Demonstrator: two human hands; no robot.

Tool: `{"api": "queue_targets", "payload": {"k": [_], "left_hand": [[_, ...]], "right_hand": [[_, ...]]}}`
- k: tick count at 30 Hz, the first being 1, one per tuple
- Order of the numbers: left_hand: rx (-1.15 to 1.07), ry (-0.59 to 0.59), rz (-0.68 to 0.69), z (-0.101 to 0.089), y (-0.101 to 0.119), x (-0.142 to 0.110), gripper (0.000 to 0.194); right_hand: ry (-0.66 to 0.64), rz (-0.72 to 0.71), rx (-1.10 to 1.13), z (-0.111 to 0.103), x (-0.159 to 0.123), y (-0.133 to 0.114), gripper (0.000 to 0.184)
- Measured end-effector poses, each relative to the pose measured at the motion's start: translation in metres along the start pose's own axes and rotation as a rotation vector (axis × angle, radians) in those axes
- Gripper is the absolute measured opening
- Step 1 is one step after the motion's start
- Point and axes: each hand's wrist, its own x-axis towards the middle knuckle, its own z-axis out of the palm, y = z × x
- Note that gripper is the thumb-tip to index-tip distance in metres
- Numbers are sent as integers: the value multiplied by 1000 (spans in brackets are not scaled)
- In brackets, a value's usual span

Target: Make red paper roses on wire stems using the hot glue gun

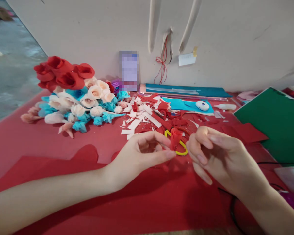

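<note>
My left hand pinches a small rolled red paper rose between thumb and fingertips, just above the red table. My right hand hovers close on the rose's right, fingers curled and loosely spread, nothing clearly held in it. Yellow-handled scissors lie on the table right behind the rose, partly hidden by it. A large red paper sheet lies under both forearms.
A heap of finished red, cream and blue paper flowers sits at the back left. Red and white paper scraps litter the middle. A green sheet, blue sheets, a white tape dispenser and a glue tube lie right.
</note>
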Motion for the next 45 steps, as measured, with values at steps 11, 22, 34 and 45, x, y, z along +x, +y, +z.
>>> {"api": "queue_targets", "payload": {"k": [11,22,34,45], "left_hand": [[21,-12,-9,0,2,-1,10],[36,-5,3,0,-1,1,10],[35,-14,12,-1,-2,1,8],[42,-12,2,-1,-3,1,10]], "right_hand": [[31,-18,-145,5,-3,-1,13],[42,-24,-179,8,-5,-2,12],[68,-44,-182,1,-3,3,14],[48,-21,-97,5,-3,1,16]]}}
